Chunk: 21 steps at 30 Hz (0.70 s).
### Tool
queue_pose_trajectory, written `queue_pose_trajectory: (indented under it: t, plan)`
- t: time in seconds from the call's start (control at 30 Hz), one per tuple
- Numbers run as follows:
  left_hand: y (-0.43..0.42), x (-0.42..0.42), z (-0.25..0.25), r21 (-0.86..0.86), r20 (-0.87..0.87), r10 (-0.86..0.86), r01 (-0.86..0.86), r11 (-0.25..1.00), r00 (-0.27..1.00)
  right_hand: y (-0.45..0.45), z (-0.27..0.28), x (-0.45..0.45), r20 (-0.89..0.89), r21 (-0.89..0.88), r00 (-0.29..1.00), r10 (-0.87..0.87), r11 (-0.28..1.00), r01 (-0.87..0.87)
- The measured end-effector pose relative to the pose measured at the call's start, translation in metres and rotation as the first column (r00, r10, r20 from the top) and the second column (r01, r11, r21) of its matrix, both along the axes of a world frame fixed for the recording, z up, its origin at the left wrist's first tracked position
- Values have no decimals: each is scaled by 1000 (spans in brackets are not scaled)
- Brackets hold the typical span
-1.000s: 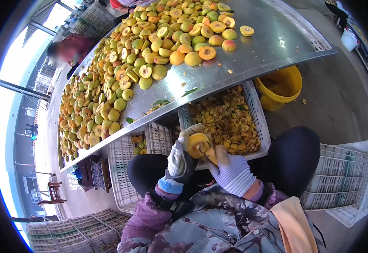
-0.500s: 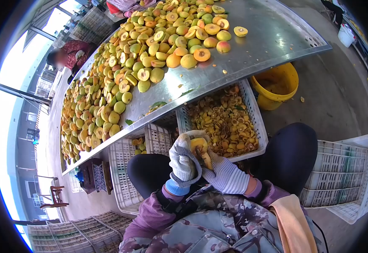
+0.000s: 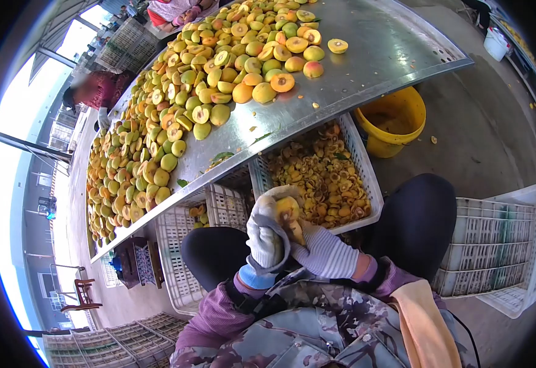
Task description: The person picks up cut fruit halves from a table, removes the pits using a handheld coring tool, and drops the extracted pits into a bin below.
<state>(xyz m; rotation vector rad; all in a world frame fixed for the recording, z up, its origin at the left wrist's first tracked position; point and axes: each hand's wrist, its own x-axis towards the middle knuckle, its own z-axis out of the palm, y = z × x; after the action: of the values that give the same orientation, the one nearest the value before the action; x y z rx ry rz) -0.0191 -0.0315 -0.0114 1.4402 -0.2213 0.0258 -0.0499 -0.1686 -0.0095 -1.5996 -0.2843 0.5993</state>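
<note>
My left hand (image 3: 264, 232), in a pale glove, is closed around a cut yellow peach (image 3: 287, 208) above my lap. Close against it is my right hand (image 3: 329, 250), in a striped glove, with its fingers curled at the fruit's lower side. A narrow yellowish-brown piece (image 3: 296, 232) shows at the right fingertips; whether it is fruit or a tool I cannot make out. Just beyond both hands, a white crate (image 3: 375, 195) holds many brown and yellow fruit scraps (image 3: 323, 178). Above it, halved peaches (image 3: 219, 73) lie heaped on the metal table (image 3: 366, 61).
A yellow bucket (image 3: 397, 144) stands under the table's right end. White crates (image 3: 489, 239) are at my right, and another crate (image 3: 179, 257) is at my left. A co-worker in a dark red sleeve (image 3: 111, 86) reaches to the table's far left side; another person sits behind the heap.
The view has shifted slightly, so the table and crates appear a little further left. Both hands stay together on the peach. The left co-worker's gloved hand now shows at the table edge.
</note>
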Motion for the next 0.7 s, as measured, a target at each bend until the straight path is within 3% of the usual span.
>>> queue_pose_trajectory:
  t: [0.03, 0.1, 0.13, 0.17, 0.2, 0.27, 0.3, 0.33, 0.4, 0.43, 0.5, 0.53, 0.6, 0.63, 0.7]
  plan:
    - [-1, -1, 2, 0, 3, -3, 3, 1000, 1000, 3, -6, -2, 281, -244, 960, -9, 966, 80]
    - [-1, -7, 10, 356, 22, 78, -80, 931, 997, 9, -21, -8, 257, -173, 965, -46, 981, 93]
    - [5, -7, 15, 358, 22, 78, -81, 930, 997, 11, -25, -10, 231, -99, 970, -75, 990, 100]
    - [16, -4, 21, 240, -114, -51, 78, 968, 992, 11, -28, -12, 326, 113, 929, -176, 983, 146]
    - [22, -2, 26, 100, -229, -194, 222, 970, 954, 10, -22, -11, 328, 117, 928, -177, 982, 146]
    - [20, 3, 29, 115, -238, -135, 166, 979, 962, 8, -9, -12, 7, 400, 1000, 16, 917, -18]
    - [23, 6, 30, 114, -243, -213, 246, 963, 947, 0, -2, -11, -219, 363, 966, 140, 930, -52]
    - [25, 8, 31, 111, -245, -288, 322, 940, 926, 0, -4, -11, -219, 362, 965, 145, 930, -58]
    - [26, 14, 20, 70, -243, -333, 358, 931, 911, 3, -8, -8, -382, 344, 898, 218, 936, -82]
    - [24, 15, 16, 63, -235, -297, 319, 946, 925, 5, -6, -7, -381, 342, 898, 218, 936, -82]
    - [21, 16, 13, 54, -230, -265, 284, 957, 937, 10, 2, -6, -67, 184, 997, 46, 982, -33]
    - [19, 16, 13, 60, -236, -238, 259, 964, 942, 8, 8, -4, -68, 183, 997, 43, 983, -30]
    - [15, 17, 16, 74, -247, -186, 210, 975, 951, 6, 16, -1, -332, 259, 939, 92, 966, -3]
    - [14, 18, 18, 74, -249, -192, 216, 974, 949, 8, 15, -1, -334, 259, 939, 87, 966, 3]
    - [14, 18, 22, 112, -174, -210, 232, 966, 962, 11, 5, -3, -176, 372, 984, 9, 926, 58]
